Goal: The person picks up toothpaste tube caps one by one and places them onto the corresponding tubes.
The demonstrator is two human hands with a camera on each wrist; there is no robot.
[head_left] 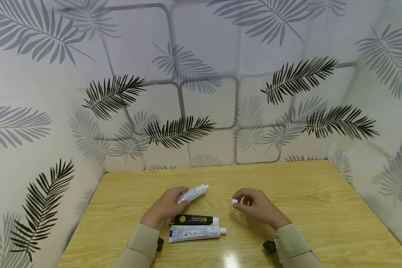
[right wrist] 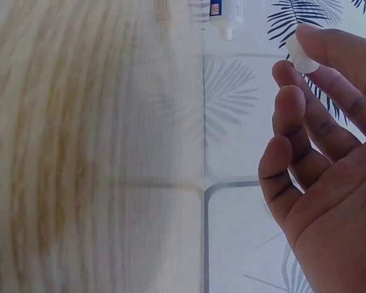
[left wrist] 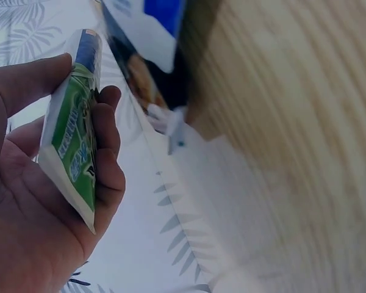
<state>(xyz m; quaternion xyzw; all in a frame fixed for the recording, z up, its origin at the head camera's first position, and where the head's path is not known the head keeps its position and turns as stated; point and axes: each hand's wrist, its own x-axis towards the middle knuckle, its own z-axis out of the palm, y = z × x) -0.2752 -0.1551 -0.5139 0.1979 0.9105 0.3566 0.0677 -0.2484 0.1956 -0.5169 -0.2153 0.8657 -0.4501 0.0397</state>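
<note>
My left hand (head_left: 170, 204) holds a white toothpaste tube (head_left: 195, 192) at its tail end, its bare nozzle pointing right and away. In the left wrist view, the thumb and curled fingers grip the tube's green-printed part (left wrist: 78, 131). Between thumb and fingertip, my right hand (head_left: 256, 205) pinches a small white cap (head_left: 235, 201), apart from the tube. The cap's hollow rim (right wrist: 306, 65) shows in the right wrist view, where the tube's nozzle (right wrist: 226, 34) appears at the top.
A black toothpaste tube (head_left: 197, 220) with a white cap lies near the left hand. Just in front of it is a white tube (head_left: 195, 233), also capped. Both lie on the wooden table (head_left: 321, 208), backed by a leaf-patterned wall covering (head_left: 207, 111).
</note>
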